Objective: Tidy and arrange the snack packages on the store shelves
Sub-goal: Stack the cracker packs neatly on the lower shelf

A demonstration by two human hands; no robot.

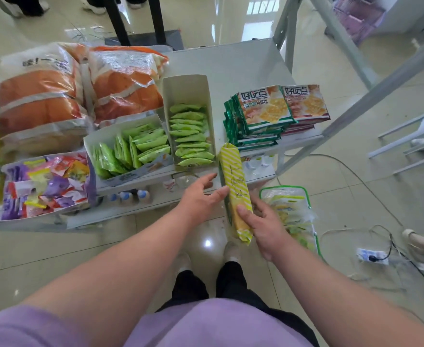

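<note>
The right hand [261, 226] grips a long yellow-and-white striped packet [236, 186] near its lower end, thumb across the front and the other fingers wrapped behind, where they are mostly hidden. The packet stands tilted, its top end reaching up in front of the near edge of the shelf [243, 63], between the narrow open box of green sachets [190, 131] and the stack of green cracker packs [258, 116]. The left hand [200, 196] is spread with fingers relaxed and holds nothing; its fingertips come just beside the packet's left edge, and whether they touch it is hard to make out.

On the shelf, a second wider box of green sachets [128, 149] lies left of the narrow one. Far left of these sit two large orange bread bags [80, 88], their print blurred by glare. A tray of mixed purple, yellow and red sweets [45, 184] sits at the near left, and more green and yellow packs at the left margin are cut off. A red-edged cracker stack [306, 106] lies right of the green one.

A lower shelf level shows only in part: bottle caps [130, 196] and small cups peek from under the top shelf. Behind the right hand, a clear green-trimmed bag [291, 211] of yellow packs is partly covered by the wrist. A power strip [372, 256] and cables lie on the floor at the right.
</note>
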